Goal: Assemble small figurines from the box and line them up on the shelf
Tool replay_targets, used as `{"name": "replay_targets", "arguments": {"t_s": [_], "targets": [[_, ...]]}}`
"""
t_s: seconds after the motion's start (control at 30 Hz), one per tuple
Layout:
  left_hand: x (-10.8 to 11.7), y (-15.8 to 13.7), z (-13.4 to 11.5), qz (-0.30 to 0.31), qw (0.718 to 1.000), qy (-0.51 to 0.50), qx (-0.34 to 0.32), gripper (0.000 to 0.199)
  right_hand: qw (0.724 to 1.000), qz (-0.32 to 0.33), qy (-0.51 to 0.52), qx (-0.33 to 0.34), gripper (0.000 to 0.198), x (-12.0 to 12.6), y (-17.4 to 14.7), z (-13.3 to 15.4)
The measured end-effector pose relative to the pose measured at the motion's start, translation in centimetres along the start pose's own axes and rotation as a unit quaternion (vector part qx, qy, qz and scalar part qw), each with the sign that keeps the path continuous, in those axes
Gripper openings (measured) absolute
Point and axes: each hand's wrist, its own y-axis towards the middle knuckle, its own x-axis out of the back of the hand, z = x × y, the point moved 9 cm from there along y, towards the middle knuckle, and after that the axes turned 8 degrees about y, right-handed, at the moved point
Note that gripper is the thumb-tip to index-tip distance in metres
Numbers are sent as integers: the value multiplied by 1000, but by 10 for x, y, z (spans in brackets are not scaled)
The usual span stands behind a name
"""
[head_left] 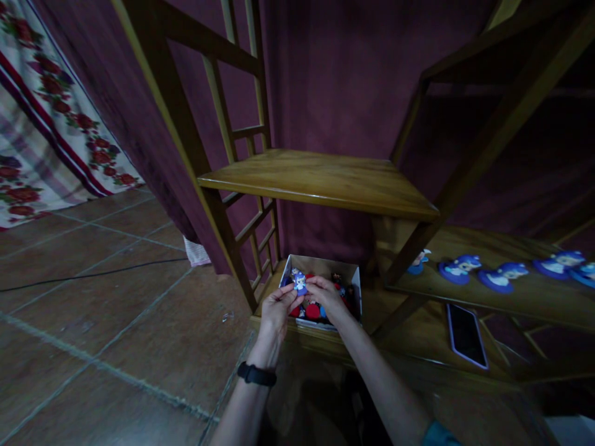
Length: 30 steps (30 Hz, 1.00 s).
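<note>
Between my two hands is a small figurine with a blue hood and a round blue base, held upright above a white box. My left hand pinches it from the left side. From the right, the fingers of my right hand are closed on it too. The open white box sits on the bottom shelf, and several more figurines with red, blue and dark parts lie jumbled in it. My forearms and hands hide some of what is inside.
On the right-hand shelf stand several blue-based figurines. A phone lies on the lower board. The wooden shelf board juts out above the box, with a slatted side frame at left. A black cable crosses the tiled floor.
</note>
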Motion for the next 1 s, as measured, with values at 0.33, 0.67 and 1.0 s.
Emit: {"name": "replay_targets", "arguments": {"t_s": [0.33, 0.67, 1.0], "targets": [[5, 1, 5, -14, 1000, 21, 15, 14, 1000, -18, 6, -24, 24, 2, 0, -5], [6, 3, 3, 8, 1000, 12, -8, 14, 999, 23, 37, -10, 26, -3, 0, -7], [2, 3, -13, 40, 997, -5, -58, 28, 994, 82, -10, 73, 19, -14, 0, 13]]}}
